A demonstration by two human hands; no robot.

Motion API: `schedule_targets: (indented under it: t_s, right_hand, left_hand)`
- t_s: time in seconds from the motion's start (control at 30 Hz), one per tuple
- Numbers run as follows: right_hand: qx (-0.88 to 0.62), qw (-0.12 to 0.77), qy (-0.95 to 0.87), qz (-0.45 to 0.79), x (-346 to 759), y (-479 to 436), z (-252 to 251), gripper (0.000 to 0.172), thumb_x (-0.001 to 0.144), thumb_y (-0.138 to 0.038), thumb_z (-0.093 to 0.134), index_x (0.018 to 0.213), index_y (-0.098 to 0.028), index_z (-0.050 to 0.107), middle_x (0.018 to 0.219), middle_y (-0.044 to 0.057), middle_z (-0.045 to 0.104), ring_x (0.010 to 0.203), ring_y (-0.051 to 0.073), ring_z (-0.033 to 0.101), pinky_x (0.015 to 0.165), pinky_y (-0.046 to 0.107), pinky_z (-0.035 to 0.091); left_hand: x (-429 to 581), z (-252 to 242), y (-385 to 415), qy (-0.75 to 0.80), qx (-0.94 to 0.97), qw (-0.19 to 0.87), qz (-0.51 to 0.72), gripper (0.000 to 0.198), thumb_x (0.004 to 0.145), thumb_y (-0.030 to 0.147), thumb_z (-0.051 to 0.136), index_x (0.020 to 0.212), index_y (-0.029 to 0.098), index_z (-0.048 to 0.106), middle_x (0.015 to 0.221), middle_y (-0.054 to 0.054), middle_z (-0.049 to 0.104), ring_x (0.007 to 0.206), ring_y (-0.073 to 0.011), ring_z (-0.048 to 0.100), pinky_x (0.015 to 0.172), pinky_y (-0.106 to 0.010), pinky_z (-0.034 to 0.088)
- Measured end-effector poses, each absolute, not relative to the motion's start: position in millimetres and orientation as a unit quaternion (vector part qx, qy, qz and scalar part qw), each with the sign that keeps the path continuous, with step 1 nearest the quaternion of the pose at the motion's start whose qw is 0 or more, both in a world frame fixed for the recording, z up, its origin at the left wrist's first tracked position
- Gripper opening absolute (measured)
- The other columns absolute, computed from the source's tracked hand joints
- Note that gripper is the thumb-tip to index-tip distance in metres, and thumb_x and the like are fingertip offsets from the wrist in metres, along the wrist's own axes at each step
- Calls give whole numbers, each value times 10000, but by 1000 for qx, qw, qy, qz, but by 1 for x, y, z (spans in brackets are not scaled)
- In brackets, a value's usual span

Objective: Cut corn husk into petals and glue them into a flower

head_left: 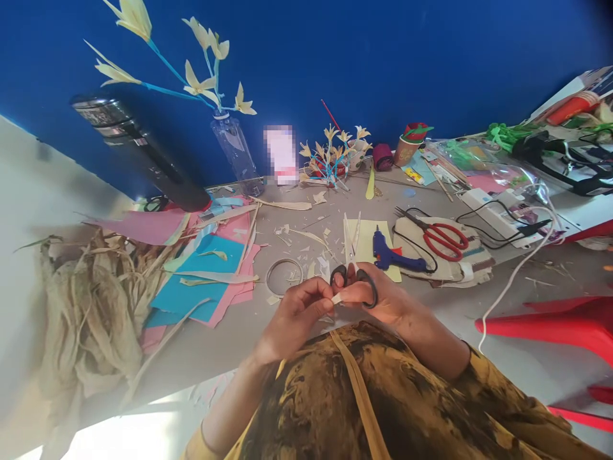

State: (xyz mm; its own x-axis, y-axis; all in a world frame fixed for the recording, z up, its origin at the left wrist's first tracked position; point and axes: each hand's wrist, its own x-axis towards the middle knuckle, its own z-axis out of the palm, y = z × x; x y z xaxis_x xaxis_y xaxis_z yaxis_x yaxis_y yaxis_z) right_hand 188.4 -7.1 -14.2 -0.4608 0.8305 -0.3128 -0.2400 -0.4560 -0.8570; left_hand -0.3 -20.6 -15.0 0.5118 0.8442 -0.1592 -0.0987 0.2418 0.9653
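Close to my body, at the table's front edge, my left hand (301, 313) pinches a small cream piece (337, 298) that looks like dried husk. The fingertips of my right hand (383, 297) meet the same piece from the other side. Black-handled scissors (368, 289) hang on my right hand, fingers through the loops. Their parted blades (352, 237) point away from me, over a pale yellow sheet (366, 231). Just left of the hands lies a roll of tape (268, 281) on its side. A blue glue gun (395, 255) rests to the right.
Dried husks (96, 313) and coloured paper (201, 275) cover the left. Behind stand a black flask (143, 156), a bottle (237, 150) holding husk flowers and a small flower bunch (330, 156). Red-handled scissors (445, 241) lie on folded cloth (464, 268), near a power strip (498, 214). Scraps litter the table.
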Motion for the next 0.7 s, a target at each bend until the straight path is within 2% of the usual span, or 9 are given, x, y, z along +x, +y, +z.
schedule_targets:
  t_s: [0.1,0.13,0.2,0.3,0.47,0.57,0.7]
  right_hand:
    - [-347,354,-333,802,194,-4,-17,256,604,-304,792,674,-161,591,558,-68,427,477,53,244,473,233,189]
    - [-344,364,-336,798,196,-3,-18,264,627,-326,790,678,-162,590,569,-65,430,481,53,236,475,233,191]
    - [-360,382,-383,760,199,-4,-17,255,672,-347,784,722,-161,617,614,-42,495,512,67,311,497,230,240]
    - [-415,359,-453,703,201,-8,-16,218,682,-296,787,797,-166,655,661,-24,576,581,98,434,527,223,303]
    - [-406,327,-419,743,196,-11,-16,211,647,-267,771,769,-171,629,630,-39,573,551,98,461,516,222,319]
    - [-358,349,-372,782,193,-10,-20,221,596,-254,776,728,-163,624,592,-50,521,515,77,397,487,218,272]
    - [-319,364,-290,826,194,-7,-25,261,576,-268,809,692,-169,598,562,-81,408,474,46,236,461,216,206]
  left_hand:
    - [-1,-14,-19,347,508,714,334,221,859,351,678,793,156,596,734,-17,597,744,-147,530,753,-274,395]
    - [-1,-14,-18,350,507,714,333,222,854,352,682,794,155,597,726,-18,601,731,-146,529,742,-274,394]
    - [-2,-14,-16,362,513,707,326,222,847,349,687,789,153,601,717,-18,605,713,-142,522,719,-270,388]
    - [-1,-14,-16,382,526,692,314,199,846,329,679,784,155,605,720,-11,598,711,-138,521,707,-263,386]
    - [0,-12,-17,379,544,687,297,152,846,280,668,778,157,610,738,-3,596,730,-133,525,716,-254,389]
    - [0,-11,-17,363,539,697,304,154,846,274,672,768,157,608,727,0,589,729,-129,511,719,-248,385]
    - [-1,-11,-15,345,518,717,315,193,832,315,698,769,155,610,718,-11,606,730,-136,515,725,-255,387]
